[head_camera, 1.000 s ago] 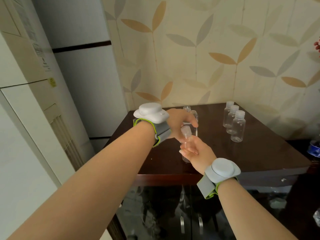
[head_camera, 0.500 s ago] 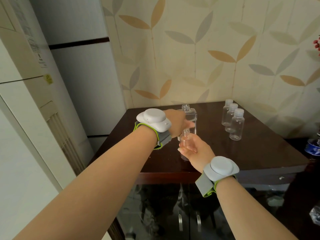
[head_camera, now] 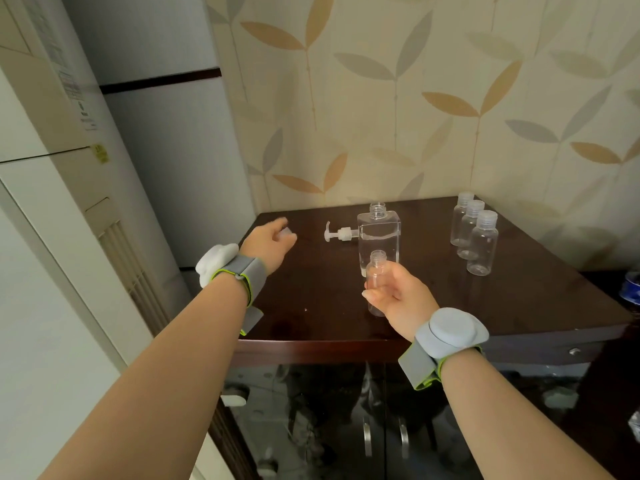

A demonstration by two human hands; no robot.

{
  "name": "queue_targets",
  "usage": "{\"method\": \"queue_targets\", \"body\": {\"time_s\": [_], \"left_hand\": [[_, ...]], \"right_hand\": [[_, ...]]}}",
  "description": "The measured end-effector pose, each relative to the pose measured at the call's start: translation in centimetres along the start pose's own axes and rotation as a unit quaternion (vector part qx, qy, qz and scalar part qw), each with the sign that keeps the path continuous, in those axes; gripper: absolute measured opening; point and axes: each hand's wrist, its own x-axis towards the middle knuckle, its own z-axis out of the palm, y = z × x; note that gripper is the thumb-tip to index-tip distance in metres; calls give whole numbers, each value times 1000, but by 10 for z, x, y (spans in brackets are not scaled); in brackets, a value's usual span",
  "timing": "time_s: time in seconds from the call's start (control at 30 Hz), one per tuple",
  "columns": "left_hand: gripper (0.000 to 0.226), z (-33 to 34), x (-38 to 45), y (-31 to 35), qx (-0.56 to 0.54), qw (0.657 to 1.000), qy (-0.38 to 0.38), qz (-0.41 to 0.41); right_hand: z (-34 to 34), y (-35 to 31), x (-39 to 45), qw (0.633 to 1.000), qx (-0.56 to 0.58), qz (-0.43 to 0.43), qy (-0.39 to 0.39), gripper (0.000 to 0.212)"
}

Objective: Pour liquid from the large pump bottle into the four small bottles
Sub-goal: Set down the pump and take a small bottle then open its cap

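My right hand [head_camera: 398, 296] grips a small clear bottle [head_camera: 377, 271] with its neck uncapped, upright just above the table's front middle. Behind it stands the large square clear bottle [head_camera: 379, 237], its neck open. Its white pump head [head_camera: 341, 233] lies on the table to the left. My left hand [head_camera: 268, 242] is over the table's left side, fingers closed on a small whitish cap [head_camera: 286, 232]. Three capped small bottles [head_camera: 472, 233] stand in a row at the right rear.
The dark wooden table [head_camera: 311, 306] fits into a corner of leaf-patterned wallpaper. A tall white appliance [head_camera: 69, 202] stands close on the left. Glass cabinet doors [head_camera: 346, 427] lie below the table's front edge. A blue-labelled object [head_camera: 632, 287] sits off the right edge.
My left hand has drawn away from the small bottle's neck to the left with the cap. The small bottle now stands uncapped in my right hand, and the pump head has come into sight.
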Motion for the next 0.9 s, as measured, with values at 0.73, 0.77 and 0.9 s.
{"method": "queue_targets", "body": {"time_s": [0.73,0.77,0.9], "left_hand": [[20,23,15,-55,48,994,71,-67],[20,24,15,-56,56,994,66,-65],[21,24,14,-60,77,995,38,-52]], "right_hand": [[0,-2,-1,1000,10,10,-11,34],[1,-2,-1,1000,9,8,-9,33],[1,-1,-1,1000,13,6,-6,33]]}}
